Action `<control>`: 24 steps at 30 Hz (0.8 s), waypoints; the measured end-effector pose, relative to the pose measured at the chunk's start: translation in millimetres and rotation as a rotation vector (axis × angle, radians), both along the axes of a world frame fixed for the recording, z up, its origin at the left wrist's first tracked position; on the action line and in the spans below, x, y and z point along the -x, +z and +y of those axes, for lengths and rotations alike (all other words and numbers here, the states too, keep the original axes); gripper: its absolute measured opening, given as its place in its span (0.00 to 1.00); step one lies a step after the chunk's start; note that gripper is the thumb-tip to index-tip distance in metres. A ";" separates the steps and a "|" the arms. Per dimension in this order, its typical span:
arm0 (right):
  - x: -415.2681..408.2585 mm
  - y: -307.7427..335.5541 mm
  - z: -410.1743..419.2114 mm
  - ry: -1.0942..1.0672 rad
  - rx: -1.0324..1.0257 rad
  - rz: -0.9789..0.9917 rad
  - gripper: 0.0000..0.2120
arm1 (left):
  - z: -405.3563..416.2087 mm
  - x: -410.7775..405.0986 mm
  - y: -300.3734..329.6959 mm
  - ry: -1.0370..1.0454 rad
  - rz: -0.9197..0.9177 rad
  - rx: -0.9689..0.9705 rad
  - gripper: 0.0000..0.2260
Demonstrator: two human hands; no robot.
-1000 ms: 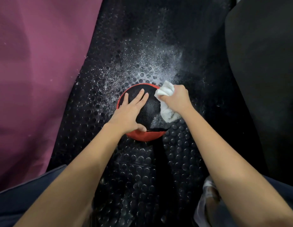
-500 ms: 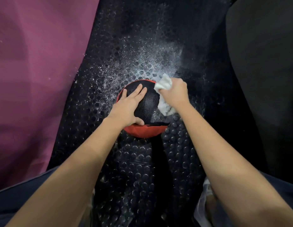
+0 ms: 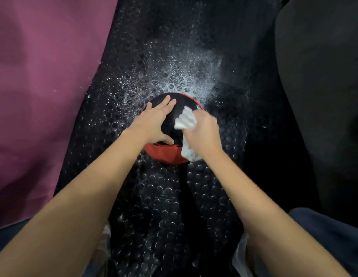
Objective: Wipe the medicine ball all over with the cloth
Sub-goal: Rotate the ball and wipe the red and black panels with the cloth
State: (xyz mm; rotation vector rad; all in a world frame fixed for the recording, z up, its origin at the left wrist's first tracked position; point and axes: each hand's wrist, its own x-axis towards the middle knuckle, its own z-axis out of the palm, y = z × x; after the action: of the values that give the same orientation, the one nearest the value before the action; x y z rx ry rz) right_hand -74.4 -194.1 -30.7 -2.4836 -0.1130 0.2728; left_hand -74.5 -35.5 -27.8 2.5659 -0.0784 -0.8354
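Medicine ball (image 3: 175,156) sat on studded mat (image 3: 164,206) under both hands. Left hand (image 3: 154,120) lay flat, fingers spread, steadying top. Right hand (image 3: 204,132) bunched cloth (image 3: 185,119) vs. ball's right side. Best approach, imo: keep firm pressure, rotate ball w/ left hand to reach underside.

Black studded rubber floor mat (image 3: 170,206), speckled with white droplets; purple surface (image 3: 44,86) at left; dark upholstery (image 3: 324,96) at right.
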 end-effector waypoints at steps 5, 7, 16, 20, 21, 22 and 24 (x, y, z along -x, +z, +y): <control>-24.4 2.3 -3.3 -0.058 -0.063 0.044 0.12 | -3.5 2.8 -13.8 -0.058 -0.109 0.035 0.48; -32.6 5.9 -5.7 -0.049 -0.057 0.087 0.18 | -10.7 9.6 -14.2 -0.045 -0.118 0.018 0.52; -7.3 7.2 -2.8 0.001 -0.007 -0.021 0.10 | -12.1 4.5 -13.9 0.042 -0.148 0.015 0.54; -2.8 8.8 -3.3 0.063 0.020 -0.086 0.10 | -17.7 9.7 -9.8 0.064 -0.147 0.008 0.52; -10.0 11.2 0.2 0.046 0.020 -0.101 0.10 | -18.9 9.8 -8.2 0.068 -0.145 0.004 0.52; -15.7 12.1 3.5 0.027 0.020 -0.105 0.10 | -19.6 9.0 -7.7 0.077 -0.139 0.002 0.51; -11.0 10.4 8.3 0.006 0.039 -0.084 0.08 | -18.6 7.8 -7.4 0.107 -0.131 0.001 0.51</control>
State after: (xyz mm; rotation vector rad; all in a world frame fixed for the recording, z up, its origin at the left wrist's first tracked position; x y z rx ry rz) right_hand -63.4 -185.7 -20.3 -2.5348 -0.1520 0.1747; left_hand -82.3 -54.1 -35.2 2.5958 0.0189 -0.6275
